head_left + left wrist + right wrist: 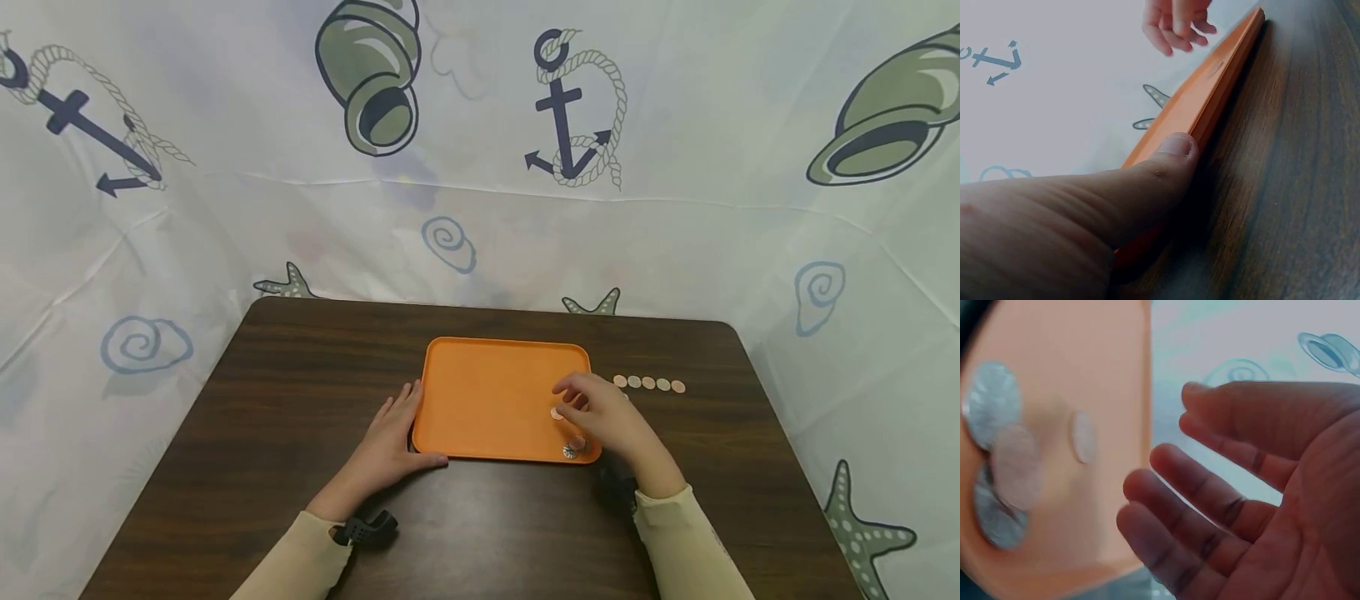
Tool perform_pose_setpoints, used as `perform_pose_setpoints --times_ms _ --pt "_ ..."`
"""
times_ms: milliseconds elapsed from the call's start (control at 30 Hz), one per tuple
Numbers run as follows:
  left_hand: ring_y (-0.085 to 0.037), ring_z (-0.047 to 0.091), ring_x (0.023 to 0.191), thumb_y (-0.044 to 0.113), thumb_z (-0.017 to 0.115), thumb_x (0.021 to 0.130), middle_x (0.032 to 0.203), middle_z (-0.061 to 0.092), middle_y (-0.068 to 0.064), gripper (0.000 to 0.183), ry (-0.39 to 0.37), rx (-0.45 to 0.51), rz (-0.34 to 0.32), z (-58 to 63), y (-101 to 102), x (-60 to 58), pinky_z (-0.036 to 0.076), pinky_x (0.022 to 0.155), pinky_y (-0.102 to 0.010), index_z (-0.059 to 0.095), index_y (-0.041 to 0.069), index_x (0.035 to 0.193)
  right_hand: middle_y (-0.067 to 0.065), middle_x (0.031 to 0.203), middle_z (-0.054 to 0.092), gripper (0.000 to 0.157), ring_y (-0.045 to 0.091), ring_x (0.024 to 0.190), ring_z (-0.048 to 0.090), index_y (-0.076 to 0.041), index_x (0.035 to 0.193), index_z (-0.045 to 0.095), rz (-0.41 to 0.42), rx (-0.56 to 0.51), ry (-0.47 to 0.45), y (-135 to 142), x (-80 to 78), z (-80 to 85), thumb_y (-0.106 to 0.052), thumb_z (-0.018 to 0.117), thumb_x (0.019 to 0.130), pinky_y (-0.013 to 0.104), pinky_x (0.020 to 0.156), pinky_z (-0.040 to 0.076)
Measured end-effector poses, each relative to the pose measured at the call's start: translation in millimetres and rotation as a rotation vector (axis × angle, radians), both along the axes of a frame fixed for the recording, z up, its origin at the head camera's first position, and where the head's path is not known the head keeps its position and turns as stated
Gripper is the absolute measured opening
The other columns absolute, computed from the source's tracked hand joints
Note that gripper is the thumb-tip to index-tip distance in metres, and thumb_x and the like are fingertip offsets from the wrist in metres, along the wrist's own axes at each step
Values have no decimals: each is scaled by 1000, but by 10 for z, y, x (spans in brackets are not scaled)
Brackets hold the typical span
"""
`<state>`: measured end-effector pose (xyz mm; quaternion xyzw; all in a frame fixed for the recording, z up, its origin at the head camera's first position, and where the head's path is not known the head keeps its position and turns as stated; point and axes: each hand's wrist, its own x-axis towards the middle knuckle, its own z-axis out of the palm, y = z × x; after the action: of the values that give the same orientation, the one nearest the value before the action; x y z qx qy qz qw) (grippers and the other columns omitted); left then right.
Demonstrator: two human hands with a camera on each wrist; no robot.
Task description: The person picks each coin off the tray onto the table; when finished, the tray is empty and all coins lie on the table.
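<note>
An orange tray [487, 400] lies on the table with a few coins at its right end. My left hand [386, 442] rests against the tray's left side, fingers straight, and its thumb [1169, 156] lies along the front rim. Over the tray's right part hovers my right hand [603, 417], fingers loosely bent, with nothing between them in the right wrist view. Below it, a copper coin [1016, 465] overlaps two silver coins, the upper silver coin [992, 405] among them, near the tray corner. A single coin [1083, 437] lies apart from that group.
On the dark wooden table [300, 383], a row of several coins [648, 382] lies just right of the tray. Another coin [625, 397] shows partly behind the right hand. A white cloth [480, 200] printed with anchors and shells hangs around the table.
</note>
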<state>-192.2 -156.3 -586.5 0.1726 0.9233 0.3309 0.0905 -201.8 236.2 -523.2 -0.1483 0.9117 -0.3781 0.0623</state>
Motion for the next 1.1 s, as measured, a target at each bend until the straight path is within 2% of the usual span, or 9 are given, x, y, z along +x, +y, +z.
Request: perform_pose_setpoints --times_ms 267,633,967,1100 --pt "-28 10 173 63 91 81 184 14 -9 137 5 -12 -3 -5 -5 -1 5 139 -59 8 9 176 0 108 70 24 15 95 69 -17 126 79 -29 117 -3 -71 -49 -193 -20 79 102 42 86 63" --pt "-29 9 173 66 90 81 184 14 -9 138 9 -3 3 -32 -33 -4 4 139 -60 8 10 177 -1 100 66 20 14 83 60 -17 116 79 -24 239 25 -129 -81 -242 -19 84 97 35 79 56" --pt "-28 9 173 66 90 81 184 14 -9 138 0 -8 1 -15 -20 2 5 139 -59 8 10 177 1 95 60 18 15 79 56 -15 108 74 -51 286 25 -134 -107 -313 -18 86 95 35 75 53" --pt "-28 9 173 66 90 81 184 14 -9 138 1 -8 0 -15 -10 -4 5 139 -60 8 10 177 1 93 60 16 16 75 57 -15 102 68 -62 262 -13 -129 -94 -299 -15 83 98 34 69 51"
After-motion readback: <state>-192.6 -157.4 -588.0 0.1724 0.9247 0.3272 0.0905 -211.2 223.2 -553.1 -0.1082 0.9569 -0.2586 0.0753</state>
